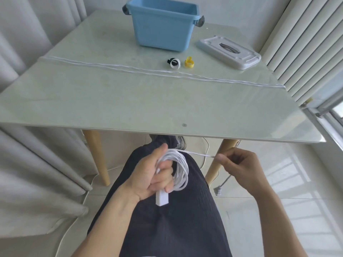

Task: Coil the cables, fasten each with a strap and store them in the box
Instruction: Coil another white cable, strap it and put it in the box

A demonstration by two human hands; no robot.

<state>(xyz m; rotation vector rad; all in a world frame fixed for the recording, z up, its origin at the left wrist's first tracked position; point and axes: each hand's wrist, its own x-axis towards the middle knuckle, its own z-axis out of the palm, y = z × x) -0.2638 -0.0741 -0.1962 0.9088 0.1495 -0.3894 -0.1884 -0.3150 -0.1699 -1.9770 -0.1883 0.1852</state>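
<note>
Below the table's near edge, over my lap, my left hand [150,175] grips a coil of white cable [181,167]; its white plug [163,198] hangs under the fist. My right hand [239,164] pinches the cable's free strand, stretched taut from the coil's top. Another white cable [148,70] lies stretched across the table from left to right. A black and white strap [174,63] and a yellow strap [189,62] sit rolled on the table behind it. The open blue box [163,25] stands at the back.
The box's white lid [229,51] lies on the table [130,101] to the right of the box. Curtains hang at left, a radiator and window at right. Wooden table legs and a grey cord with a plug [218,190] are on the floor near my knees.
</note>
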